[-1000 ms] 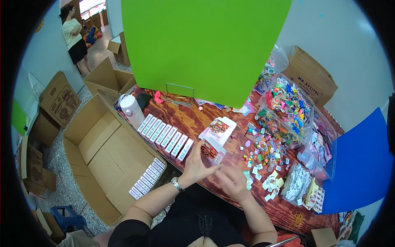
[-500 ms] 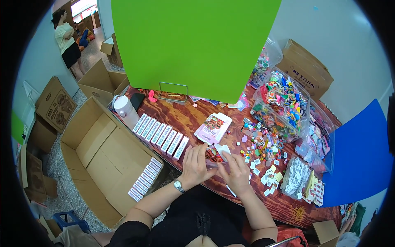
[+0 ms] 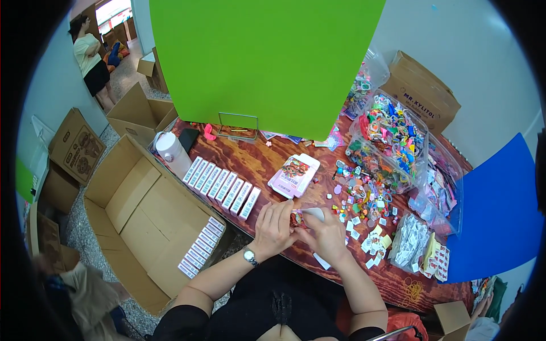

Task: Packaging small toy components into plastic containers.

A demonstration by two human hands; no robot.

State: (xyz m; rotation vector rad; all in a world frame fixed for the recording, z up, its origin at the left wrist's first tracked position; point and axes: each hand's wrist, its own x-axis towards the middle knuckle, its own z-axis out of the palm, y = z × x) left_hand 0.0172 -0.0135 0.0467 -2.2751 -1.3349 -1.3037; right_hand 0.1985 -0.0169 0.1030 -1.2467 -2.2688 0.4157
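Note:
Near the table's front edge, my left hand (image 3: 275, 228) and my right hand (image 3: 326, 232) are closed on a small printed carton (image 3: 296, 218) between them. Fingers cover most of it; a bit of red picture and a white flap show. Just beyond lies a flattened stack of pink and white cartons (image 3: 294, 175) with the same kind of picture. To the left of my left hand stands a row of upright filled-out cartons (image 3: 222, 189). Small colourful trinkets (image 3: 364, 196) and little white paper squares (image 3: 375, 243) lie scattered to the right of my right hand.
A large open cardboard box (image 3: 142, 221) holding a row of cartons (image 3: 200, 250) stands left of the table. Clear tubs of trinkets (image 3: 392, 136) sit at the right. A green board (image 3: 267, 62) rises behind. One person (image 3: 90, 57) stands far left; another (image 3: 85, 290) is near left.
My hands have drawn closer together around the carton, hiding more of it, and its white flap has shifted. At the lower left another person has moved into view.

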